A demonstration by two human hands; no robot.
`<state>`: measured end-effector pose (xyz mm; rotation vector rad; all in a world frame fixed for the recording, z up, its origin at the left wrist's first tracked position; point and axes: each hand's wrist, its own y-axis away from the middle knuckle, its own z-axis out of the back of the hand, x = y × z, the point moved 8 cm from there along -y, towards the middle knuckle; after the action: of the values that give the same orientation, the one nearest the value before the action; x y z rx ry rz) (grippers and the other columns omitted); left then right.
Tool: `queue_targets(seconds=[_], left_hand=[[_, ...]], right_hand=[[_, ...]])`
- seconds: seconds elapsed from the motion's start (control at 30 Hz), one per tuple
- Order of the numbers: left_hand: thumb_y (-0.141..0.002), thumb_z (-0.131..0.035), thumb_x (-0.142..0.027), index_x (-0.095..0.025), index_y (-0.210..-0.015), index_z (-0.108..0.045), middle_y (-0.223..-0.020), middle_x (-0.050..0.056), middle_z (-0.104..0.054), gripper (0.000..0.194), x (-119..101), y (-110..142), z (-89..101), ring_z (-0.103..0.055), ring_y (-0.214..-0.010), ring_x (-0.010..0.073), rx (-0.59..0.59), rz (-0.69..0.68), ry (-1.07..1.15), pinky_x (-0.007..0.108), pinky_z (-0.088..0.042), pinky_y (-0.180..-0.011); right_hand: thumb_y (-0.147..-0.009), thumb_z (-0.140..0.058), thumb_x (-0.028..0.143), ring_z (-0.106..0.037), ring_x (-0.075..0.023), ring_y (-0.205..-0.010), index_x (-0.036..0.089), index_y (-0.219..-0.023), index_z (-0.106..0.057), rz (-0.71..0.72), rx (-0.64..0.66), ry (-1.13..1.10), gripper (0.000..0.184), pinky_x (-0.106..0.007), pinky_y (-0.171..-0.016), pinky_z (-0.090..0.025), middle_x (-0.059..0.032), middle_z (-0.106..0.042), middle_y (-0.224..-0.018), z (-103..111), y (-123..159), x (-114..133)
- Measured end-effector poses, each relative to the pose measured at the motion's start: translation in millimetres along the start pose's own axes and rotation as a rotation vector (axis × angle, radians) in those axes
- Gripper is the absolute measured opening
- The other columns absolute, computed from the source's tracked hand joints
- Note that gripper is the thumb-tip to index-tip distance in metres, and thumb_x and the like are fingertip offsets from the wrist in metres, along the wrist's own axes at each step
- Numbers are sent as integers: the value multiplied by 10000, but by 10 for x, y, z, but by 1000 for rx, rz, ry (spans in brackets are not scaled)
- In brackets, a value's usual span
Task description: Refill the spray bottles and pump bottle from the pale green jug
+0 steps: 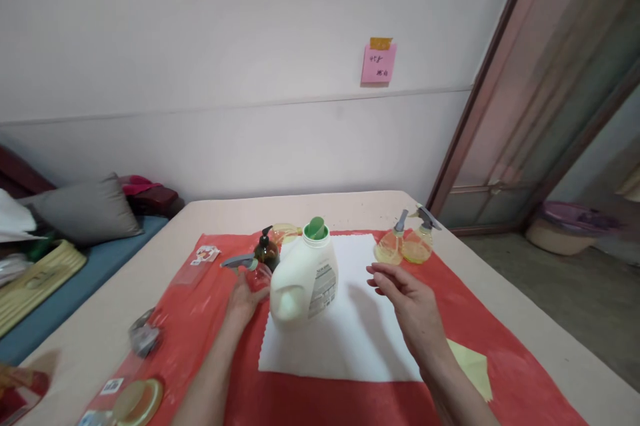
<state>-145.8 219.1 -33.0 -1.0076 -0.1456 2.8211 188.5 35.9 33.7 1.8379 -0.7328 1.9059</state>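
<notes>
A white jug point(303, 279) with a green cap stands on a white cloth point(360, 333) in the middle of a red mat point(465, 319). My left hand point(245, 299) rests just left of the jug, fingers curled round a clear spray bottle point(249, 266) with a grey trigger. My right hand point(407, 306) hovers over the cloth to the right of the jug, fingers loosely spread and holding nothing. A dark brown pump bottle point(265, 249) stands behind my left hand.
Two yellow spray bottles point(407, 243) stand at the mat's far right. A yellow cloth point(473, 369) lies near right. Small packets and a round lid point(137, 399) lie at the left. A bed with a grey pillow point(90, 209) is left of the table point(525, 333).
</notes>
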Motion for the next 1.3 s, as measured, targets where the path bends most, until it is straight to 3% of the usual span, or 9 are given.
queue_targets(seconds=[0.23,0.43,0.53,0.6,0.7,0.83,1.07,1.2,1.3], left_hand=[[-794,-697,-535,-176,-851,-598,-714,63,-692,377,-46,99,169,-739,-754,317,46,57,-190,299,-459,-550],[-822,-610,-629,-213,-752,-623,-737,136,-714,422,-101,119,337,-722,-801,367,73,136,-297,372,-470,-609],[-892,-483,-643,-225,-867,-666,-858,160,-750,457,-182,161,491,-712,-839,367,1,177,-301,386,-464,-644],[-906,-489,-596,-244,-941,-686,-908,114,-768,405,-291,229,613,-704,-837,311,-144,166,-206,352,-454,-669],[-891,-549,-538,-243,-937,-695,-888,52,-769,332,-510,414,658,-686,-806,235,-300,66,-29,305,-449,-697],[-916,-571,-488,-238,-897,-695,-772,5,-744,280,-760,682,533,-659,-682,168,-378,-99,63,260,-450,-655],[-969,-617,-298,-222,-867,-680,-687,-17,-728,142,-1182,1024,495,-661,-578,122,-591,-660,30,223,-461,-629],[-971,-621,-244,-227,-880,-673,-671,-18,-725,106,-1241,1090,515,-667,-574,124,-626,-725,3,223,-475,-636],[-974,-612,-253,-234,-873,-674,-677,-13,-729,120,-1218,1076,507,-676,-589,128,-603,-680,10,227,-484,-648]], right_hand=[[-733,-774,560,-715,-254,-817,211,-938,-775,24,29,27,405,-419,-798,-546,-99,-785,-972,47,4,-42],[-668,-816,566,-717,-257,-777,198,-887,-786,-2,-6,32,429,-411,-769,-540,-93,-784,-893,208,-92,-150],[-647,-812,574,-716,-264,-772,177,-871,-780,-25,-99,35,457,-398,-740,-536,-95,-772,-841,336,-209,-254],[-665,-785,586,-720,-268,-790,160,-905,-771,-31,-181,36,489,-389,-734,-536,-97,-765,-825,458,-281,-331],[-745,-722,570,-721,-269,-850,141,-1010,-754,-23,-290,41,505,-392,-768,-547,-111,-770,-891,654,-351,-433],[-860,-693,483,-692,-264,-1007,156,-1051,-728,2,-360,108,380,-412,-904,-549,-98,-752,-1037,820,-546,-546],[-978,-646,397,-648,-245,-1120,192,-1306,-604,-42,-384,310,389,-469,-939,-571,-101,-620,-1326,698,-1458,-809],[-980,-643,398,-649,-242,-1115,195,-1301,-608,-54,-381,381,382,-464,-937,-572,-101,-623,-1323,521,-1767,-873],[-978,-646,399,-651,-244,-1111,189,-1302,-606,-6,-380,389,388,-467,-933,-574,-100,-625,-1318,452,-1743,-788]])
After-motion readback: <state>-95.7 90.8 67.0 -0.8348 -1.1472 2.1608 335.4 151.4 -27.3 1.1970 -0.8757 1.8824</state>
